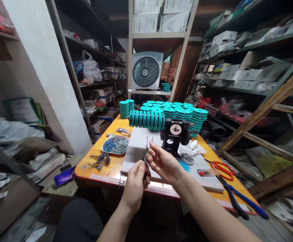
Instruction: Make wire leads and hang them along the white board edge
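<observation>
My left hand (136, 176) is closed in a pinch at the table's front edge, over a white board (133, 151). Close beside it, my right hand (162, 163) has its fingers curled together. Between the fingertips a thin dark piece (146, 151) rises, too fine to name. Behind the hands stands a black winding machine (171, 143), its shaft carrying a row of turquoise spools (146, 119) out to the left. A white dish (114, 153) left of the board is filled with small blue-grey slender pieces.
Stacked turquoise discs (198, 119) line the table's back. Red-handled scissors (223, 169) and blue-handled pliers (242, 200) lie right, near a round tin (187, 158). Dark tangled bits (101, 159) lie left. Shelves flank the table; a box fan (146, 71) stands beyond.
</observation>
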Demonstrator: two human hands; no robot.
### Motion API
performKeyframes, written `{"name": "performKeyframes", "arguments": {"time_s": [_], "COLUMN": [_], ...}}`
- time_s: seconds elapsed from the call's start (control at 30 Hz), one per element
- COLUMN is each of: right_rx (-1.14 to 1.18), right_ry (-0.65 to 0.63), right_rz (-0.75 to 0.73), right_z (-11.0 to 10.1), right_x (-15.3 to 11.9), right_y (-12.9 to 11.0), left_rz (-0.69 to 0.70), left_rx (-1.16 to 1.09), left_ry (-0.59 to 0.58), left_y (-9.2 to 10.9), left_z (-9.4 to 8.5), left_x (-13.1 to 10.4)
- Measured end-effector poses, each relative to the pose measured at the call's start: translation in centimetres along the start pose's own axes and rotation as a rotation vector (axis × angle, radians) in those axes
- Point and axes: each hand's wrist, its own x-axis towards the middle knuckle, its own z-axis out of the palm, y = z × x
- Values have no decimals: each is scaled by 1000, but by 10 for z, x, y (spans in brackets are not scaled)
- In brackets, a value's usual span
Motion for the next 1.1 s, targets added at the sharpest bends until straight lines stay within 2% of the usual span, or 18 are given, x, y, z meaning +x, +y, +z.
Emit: {"name": "performKeyframes", "arguments": {"time_s": [0.13,0.33,0.53,0.73,0.97,1.1], "right_rx": [90,136,130,59,-26,-113], "right_ry": [102,141,151,123,78,33], "right_rz": [-58,-47,-69,-29,-55,-69], "right_z": [16,23,13,3,-2,-8], "right_x": [9,12,15,12,11,2], "right_y": [4,3,-1,-1,-2,4], "left_rz": [87,67,-111,-307,-428,-470], "left_rx": [-39,-93,-81,-175,-252,-223], "left_ry": [84,97,-12,-10,-3,-5], "left_y": [-2,1,-5,-22,-21,-26], "left_z": [4,2,-1,-3,-5,-14], "left_x": [-1,-8,-39,-72,-82,-85]}}
